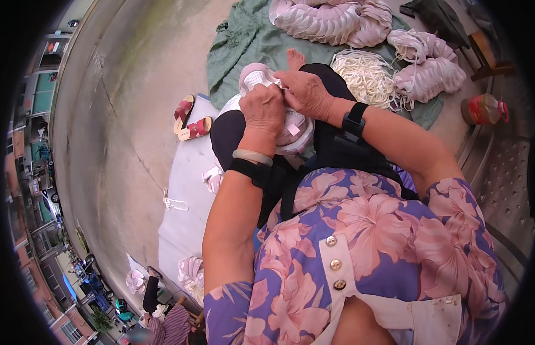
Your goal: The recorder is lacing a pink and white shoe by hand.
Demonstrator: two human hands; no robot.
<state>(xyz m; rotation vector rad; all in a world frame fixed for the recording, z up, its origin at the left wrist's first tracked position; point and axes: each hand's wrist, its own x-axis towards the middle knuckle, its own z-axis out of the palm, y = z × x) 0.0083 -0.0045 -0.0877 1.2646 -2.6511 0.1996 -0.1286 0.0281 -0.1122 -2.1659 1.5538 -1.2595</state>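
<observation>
Flowered shirt (365,230) nearest, left hand (263,109) and right hand (306,95) curl tightly onto a pink-white shoe (291,127) at twelve o'clock, fingertip hold hidden, likely light, soft-topped, best steadied by its sole.

I see a grey concrete floor (129,115) with a green cloth (230,54) spread over it. On that cloth I have 1 large curved bundle of pale pink pieces (330,26), a heap of white laces (359,75) and, toward its right edge, smaller pink bundles (431,80). A white sheet (190,158) carries 1 loose lace (175,203); 2 red sandals (195,129) sit at its edge.
</observation>
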